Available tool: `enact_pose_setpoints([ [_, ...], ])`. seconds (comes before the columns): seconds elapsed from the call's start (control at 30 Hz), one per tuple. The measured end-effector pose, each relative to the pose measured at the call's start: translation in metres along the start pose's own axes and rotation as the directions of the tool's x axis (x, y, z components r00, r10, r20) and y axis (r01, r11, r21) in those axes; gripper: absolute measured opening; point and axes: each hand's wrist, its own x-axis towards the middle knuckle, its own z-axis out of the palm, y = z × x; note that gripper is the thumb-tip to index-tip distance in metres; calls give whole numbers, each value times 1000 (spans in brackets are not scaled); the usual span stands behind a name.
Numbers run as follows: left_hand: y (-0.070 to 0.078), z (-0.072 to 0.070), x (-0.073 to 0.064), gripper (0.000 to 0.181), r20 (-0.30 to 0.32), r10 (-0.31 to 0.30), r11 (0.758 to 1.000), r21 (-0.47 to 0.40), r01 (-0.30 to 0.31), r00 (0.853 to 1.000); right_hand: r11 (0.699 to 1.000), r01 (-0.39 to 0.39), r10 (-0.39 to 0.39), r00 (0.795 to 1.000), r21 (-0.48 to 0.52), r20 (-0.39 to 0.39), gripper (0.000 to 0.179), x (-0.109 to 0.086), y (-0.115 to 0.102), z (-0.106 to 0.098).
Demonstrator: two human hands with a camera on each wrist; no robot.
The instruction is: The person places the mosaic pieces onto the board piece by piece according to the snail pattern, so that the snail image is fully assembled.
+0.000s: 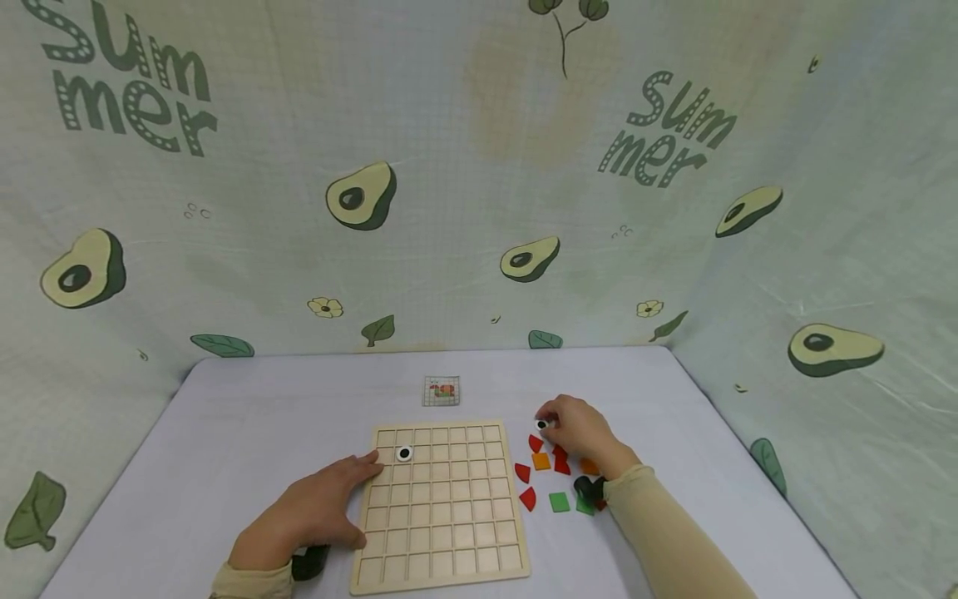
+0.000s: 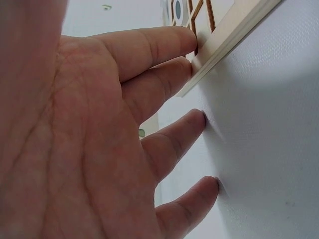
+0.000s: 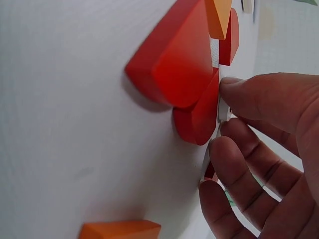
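A wooden grid board [image 1: 441, 516] lies on the table, with a round white eye piece [image 1: 404, 453] in one of its upper left squares. My left hand [image 1: 318, 507] rests at the board's left edge, fingers fairly straight; in the left wrist view two fingertips [image 2: 187, 40] touch the rim. To the right of the board, my right hand [image 1: 580, 428] pinches a second white eye piece [image 1: 542, 425] between thumb and fingers. Close by it lie red quarter-round pieces [image 1: 521, 472]. In the right wrist view the thumb partly covers the held eye piece [image 3: 224, 108].
An orange square [image 1: 540, 462] and green squares [image 1: 559, 502] lie among the red pieces, some under the right wrist. A small picture card [image 1: 441, 391] with a gridded coloured figure lies behind the board. Printed cloth [image 1: 449, 291] hangs around the white table [image 1: 284, 399].
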Motion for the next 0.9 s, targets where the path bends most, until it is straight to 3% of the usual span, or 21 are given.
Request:
enact_pose_setpoints([
  [0.9, 0, 2, -2, 91, -4, -10, 1000, 26, 10, 1000, 1000, -13, 13, 1000, 5, -7, 19, 2, 0, 2],
])
